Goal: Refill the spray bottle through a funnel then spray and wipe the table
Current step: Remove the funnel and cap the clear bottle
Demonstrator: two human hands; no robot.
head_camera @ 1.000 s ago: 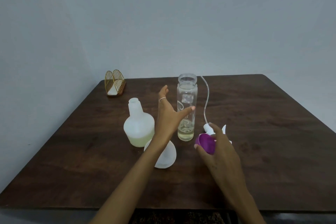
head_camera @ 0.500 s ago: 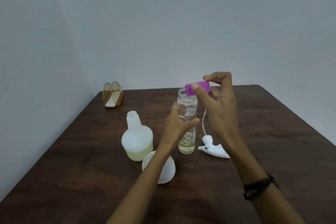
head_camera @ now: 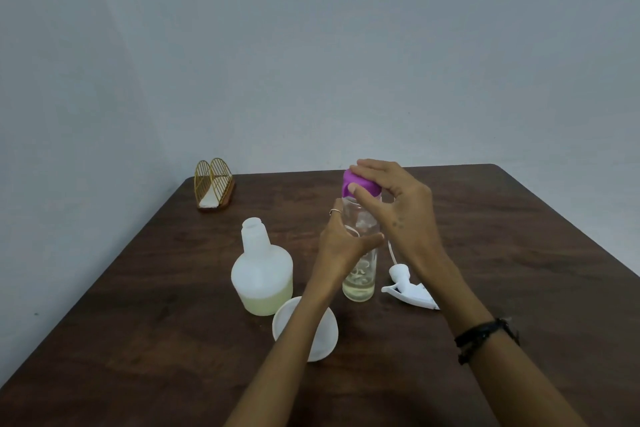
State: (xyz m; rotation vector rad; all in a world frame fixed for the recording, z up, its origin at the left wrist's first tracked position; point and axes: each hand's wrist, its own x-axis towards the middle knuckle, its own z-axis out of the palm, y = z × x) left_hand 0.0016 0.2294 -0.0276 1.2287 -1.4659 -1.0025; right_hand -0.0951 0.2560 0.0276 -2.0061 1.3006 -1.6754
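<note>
A clear glass bottle [head_camera: 360, 274] with a little pale liquid stands mid-table. My left hand [head_camera: 341, 246] grips its middle. My right hand [head_camera: 394, 204] holds a purple cap [head_camera: 358, 184] on the bottle's mouth, fingers curled round it. To the left stands the white spray bottle [head_camera: 261, 274], uncapped, with yellowish liquid in its lower part. A white funnel [head_camera: 304, 333] lies on its side in front, partly under my left forearm. The white spray head [head_camera: 408, 291] with its tube lies to the right of the glass bottle.
A gold wire napkin holder [head_camera: 214, 189] with a white napkin stands at the far left corner of the dark wooden table [head_camera: 519, 270]. Grey walls close in behind and at the left.
My right hand lifted the purple cap from the table near the spray head and set it on the glass bottle's mouth. My left hand closed round the bottle.
</note>
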